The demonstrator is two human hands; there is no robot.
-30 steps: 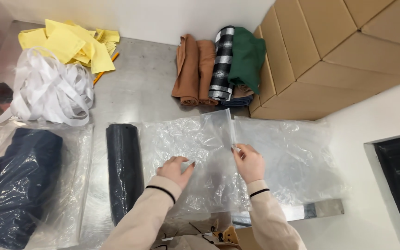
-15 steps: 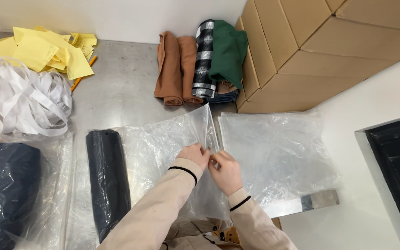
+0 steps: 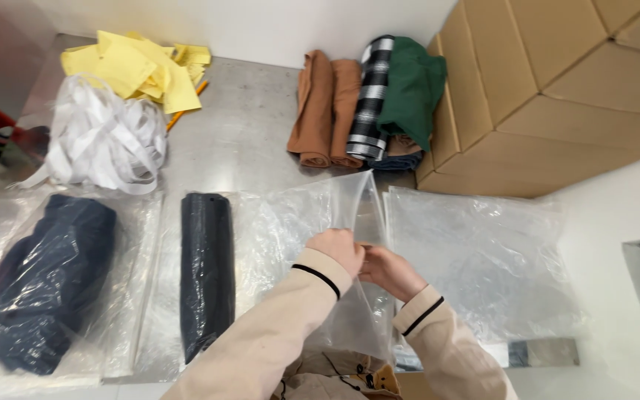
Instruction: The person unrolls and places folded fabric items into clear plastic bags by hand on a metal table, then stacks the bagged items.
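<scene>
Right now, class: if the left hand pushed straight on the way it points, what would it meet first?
Probably the right hand: the left hand, gripping the clear plastic bag, points toward it, and they look nearly touching.

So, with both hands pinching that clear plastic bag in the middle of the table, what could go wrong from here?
1. The left hand and right hand grip the thin clear bag close together; pulling hard might tear the film.
2. More loose plastic sheets lie underneath, so a second sheet could be lifted along with it.
3. The rolled black garment lies beside the bag; a sleeve might knock it.
</scene>
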